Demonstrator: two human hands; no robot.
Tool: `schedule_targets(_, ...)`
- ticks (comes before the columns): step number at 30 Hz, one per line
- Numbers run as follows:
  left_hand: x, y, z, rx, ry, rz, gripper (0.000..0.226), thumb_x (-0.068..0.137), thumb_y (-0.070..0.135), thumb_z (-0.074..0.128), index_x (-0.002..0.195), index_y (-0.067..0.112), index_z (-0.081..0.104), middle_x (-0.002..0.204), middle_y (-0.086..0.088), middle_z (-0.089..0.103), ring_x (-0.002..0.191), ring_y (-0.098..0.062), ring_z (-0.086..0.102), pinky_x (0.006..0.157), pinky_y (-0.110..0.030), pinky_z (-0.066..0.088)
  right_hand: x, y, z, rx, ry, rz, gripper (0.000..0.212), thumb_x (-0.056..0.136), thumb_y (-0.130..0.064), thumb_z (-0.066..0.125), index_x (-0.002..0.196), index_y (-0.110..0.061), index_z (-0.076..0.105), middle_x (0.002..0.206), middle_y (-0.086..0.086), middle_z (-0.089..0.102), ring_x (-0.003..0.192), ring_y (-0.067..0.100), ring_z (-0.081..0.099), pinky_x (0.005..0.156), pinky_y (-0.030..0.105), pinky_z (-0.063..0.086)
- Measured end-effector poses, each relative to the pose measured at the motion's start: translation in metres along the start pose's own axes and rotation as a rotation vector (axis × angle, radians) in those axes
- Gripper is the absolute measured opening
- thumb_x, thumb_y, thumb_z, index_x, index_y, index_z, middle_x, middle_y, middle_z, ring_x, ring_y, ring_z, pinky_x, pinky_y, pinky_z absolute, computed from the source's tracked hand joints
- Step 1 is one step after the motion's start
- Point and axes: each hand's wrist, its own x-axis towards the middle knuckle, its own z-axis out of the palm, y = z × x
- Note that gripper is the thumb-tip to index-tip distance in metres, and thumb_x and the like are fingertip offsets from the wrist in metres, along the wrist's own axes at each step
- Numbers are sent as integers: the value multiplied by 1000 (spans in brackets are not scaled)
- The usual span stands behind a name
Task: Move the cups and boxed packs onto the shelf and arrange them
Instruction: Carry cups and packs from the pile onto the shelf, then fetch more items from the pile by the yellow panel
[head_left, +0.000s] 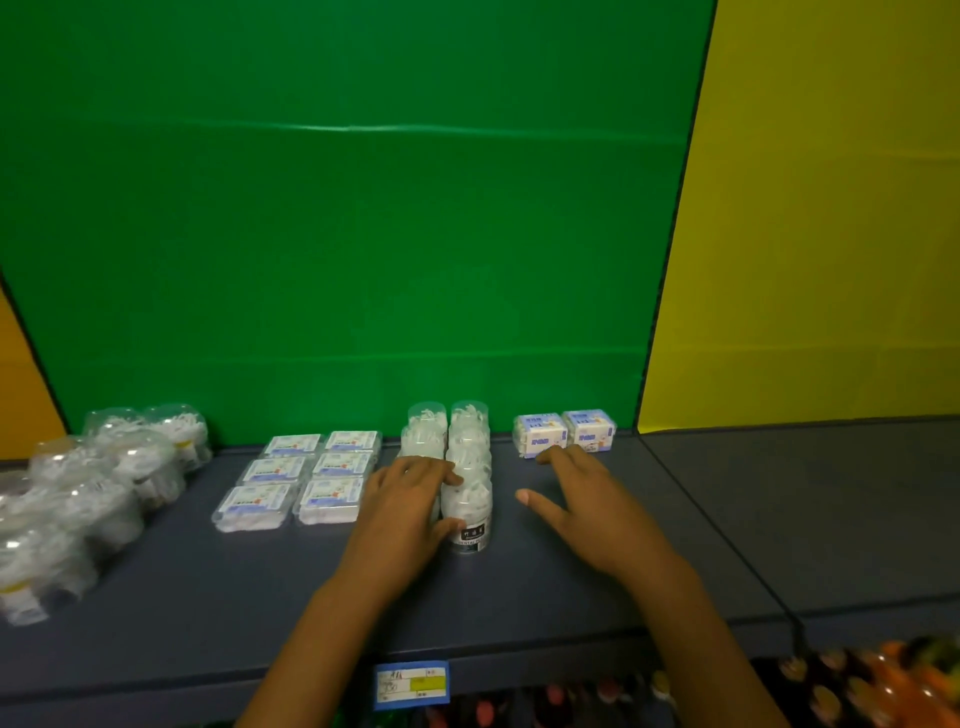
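Cups (466, 486) sit mid-shelf in two rows w/ left hand (410, 499) curled round the front ones, right hand (582, 499) spread flat, empty (near boxed packs (563, 432)): nudge gently, keep rows straight.

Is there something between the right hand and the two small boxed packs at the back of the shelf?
Nothing visible: the right hand is open, fingertips already at the boxed packs, only bare shelf around.

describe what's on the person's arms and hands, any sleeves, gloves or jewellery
Both forearms are bare up to the bottom edge of the picture; no sleeve shows. The left hand and right hand wear no gloves. No ring, watch or bracelet is visible, though the picture is slightly blurred.
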Motion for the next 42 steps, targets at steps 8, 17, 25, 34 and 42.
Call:
schedule_targets(8, -20, -31, -75, 49, 54, -28, 43, 86, 46, 62, 124, 30, 51, 125, 6, 56, 116, -17, 49, 94, -34, 43, 8, -61, -8, -80, 119, -97, 55, 93, -59, 47, 136, -25, 39, 132, -2, 47, 121, 19, 46, 93, 35, 44)
schedule_targets(17, -117, -112, -170, 216, 104, -185, 45, 86, 44, 63, 125, 25, 53, 126, 0, 57, 116, -24, 50, 89, -38, 46, -4, -192, 29, -48, 99, -241, 57, 93, -58, 48, 137, -24, 38, 133, -2, 45, 123, 20, 43, 96, 34, 40)
schedule_targets(25, -233, -190, -254, 340, 150, -356, 40, 86, 43, 62, 122, 29, 52, 122, 4, 56, 110, -23, 52, 80, -38, 47, -13, -333, 73, 12, 98, -395, 58, 92, -58, 49, 136, -22, 38, 129, -1, 47, 120, 20, 44, 94, 34, 41)
schedule_targets(34, -354, -264, -342, 461, 180, -627, 45, 89, 50, 55, 127, 26, 48, 123, 3, 53, 110, -21, 51, 83, -35, 49, -18, -493, 131, 128, 7, -661, 55, 92, -58, 49, 135, -25, 39, 131, -2, 45, 122, 19, 42, 94, 36, 42)
schedule_targets(42, -409, -323, -378, 516, 235, -796, 45, 86, 47, 60, 125, 27, 49, 118, 3, 56, 103, -20, 56, 79, -35, 50, 11, -596, 184, 182, -46, -821, 59, 92, -60, 46, 138, -25, 36, 136, -5, 41, 126, 16, 39, 98, 33, 41)
